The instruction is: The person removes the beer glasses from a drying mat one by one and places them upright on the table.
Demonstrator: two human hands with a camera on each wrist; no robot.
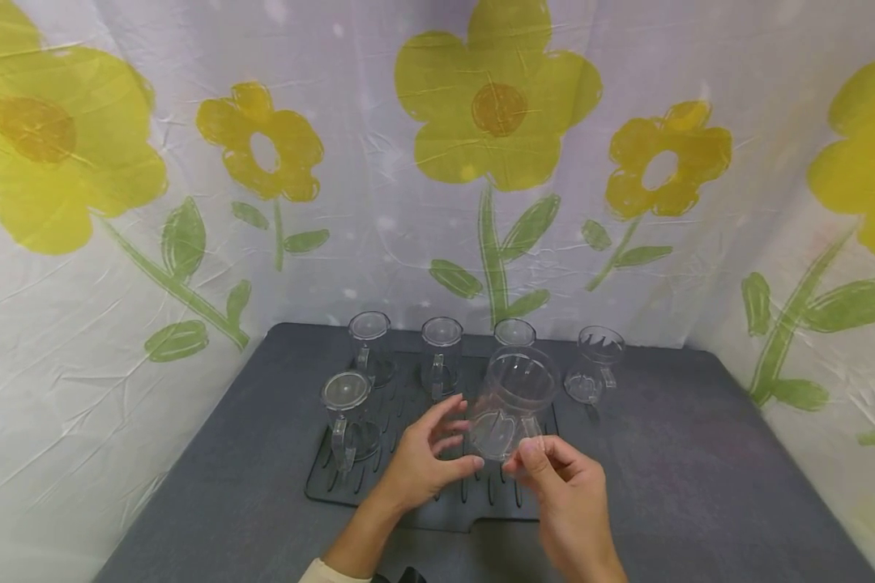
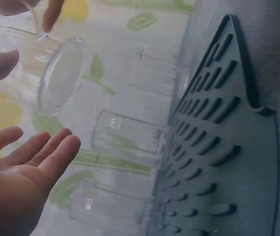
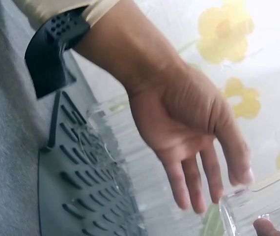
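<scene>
My right hand [image 1: 569, 494] pinches the handle of a clear glass mug [image 1: 521, 397], lifted above the drying mat [image 1: 445, 520] and slightly tilted. My left hand [image 1: 419, 461] is beside the mug's left side, its fingers spread and slightly bent, with nothing gripped. The left wrist view shows that left palm [image 2: 12, 191] below the mug's rim [image 2: 64, 76]. From the right wrist, the left hand [image 3: 179, 118] appears with its fingers extended close to the mug [image 3: 267, 201]. Whether its thumb touches the glass is hard to tell.
Several clear mugs stand on the ridged mat, including a front-left one [image 1: 346, 421] and back ones [image 1: 370, 348], [image 1: 441, 356]. Another mug [image 1: 594, 364] stands at the back right, beyond the mat. A flowered curtain [image 1: 364, 202] borders the dark table [image 1: 211, 486].
</scene>
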